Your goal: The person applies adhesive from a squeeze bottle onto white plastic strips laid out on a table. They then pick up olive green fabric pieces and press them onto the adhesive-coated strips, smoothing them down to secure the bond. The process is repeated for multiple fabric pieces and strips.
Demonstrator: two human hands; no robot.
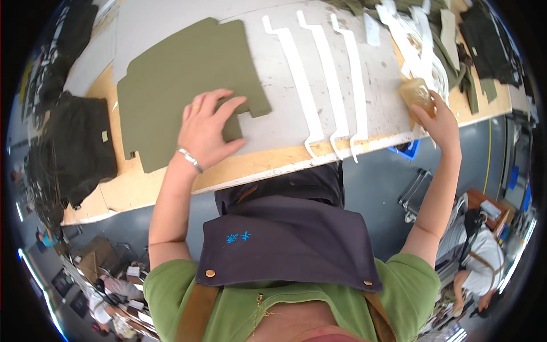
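Observation:
My left hand [209, 126] lies with fingers spread over the lower right part of an olive-green cut fabric panel [182, 68]. A bracelet is round that wrist. To the right of the panel, three long white strips [296, 71] with bent ends lie side by side, their lower ends at the table's near edge. My right hand [440, 122] is closed round a yellowish, translucent, bottle-like object [414, 94] at the table's right side. Its exact kind is hard to make out.
A stack of dark garments [80, 145] sits at the table's left end. Tangled white strips [419, 43] and olive scraps lie at the far right, near another dark pile [490, 45]. A blue bin [405, 150] stands below the table edge [250, 178]. Other people [484, 259] are behind me.

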